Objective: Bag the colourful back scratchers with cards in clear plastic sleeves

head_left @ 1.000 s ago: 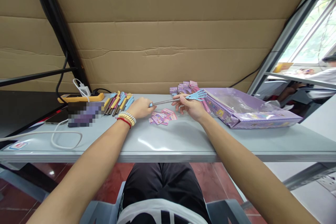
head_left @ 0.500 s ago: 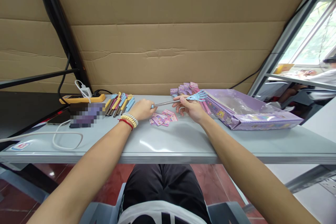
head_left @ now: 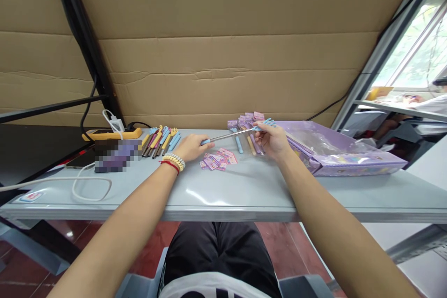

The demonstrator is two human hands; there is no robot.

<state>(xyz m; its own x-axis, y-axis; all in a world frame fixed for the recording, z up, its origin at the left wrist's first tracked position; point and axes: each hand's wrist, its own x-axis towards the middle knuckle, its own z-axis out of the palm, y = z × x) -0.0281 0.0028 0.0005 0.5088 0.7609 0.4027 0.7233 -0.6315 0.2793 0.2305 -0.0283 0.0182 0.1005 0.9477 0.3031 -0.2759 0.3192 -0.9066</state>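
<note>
A back scratcher (head_left: 230, 135) with a thin metal rod and light-blue ends lies across between my two hands, its claw end tilted up to the right. My left hand (head_left: 191, 147) is closed on its blue handle end, low over the table. At the other end, my right hand (head_left: 273, 141) pinches the blue claw head, partly covering it. Pink and purple cards (head_left: 218, 160) lie spread on the table between the hands. Behind the right hand are several back scratchers with purple card tags (head_left: 246, 120); a blue one (head_left: 238, 142) shows beneath the rod.
To the left lie several folded-down back scratchers (head_left: 160, 142) in yellow, blue and dark pink. A yellow power strip (head_left: 108, 134), a phone and a white cable (head_left: 91, 197) are further left. An open purple box (head_left: 363, 168) with clear plastic stands right. Cardboard (head_left: 226, 51) walls the back.
My right hand has moved right along the back scratcher, from the rod to the claw head. My left hand keeps the handle end. The tagged scratchers behind show more. The view has shifted slightly.
</note>
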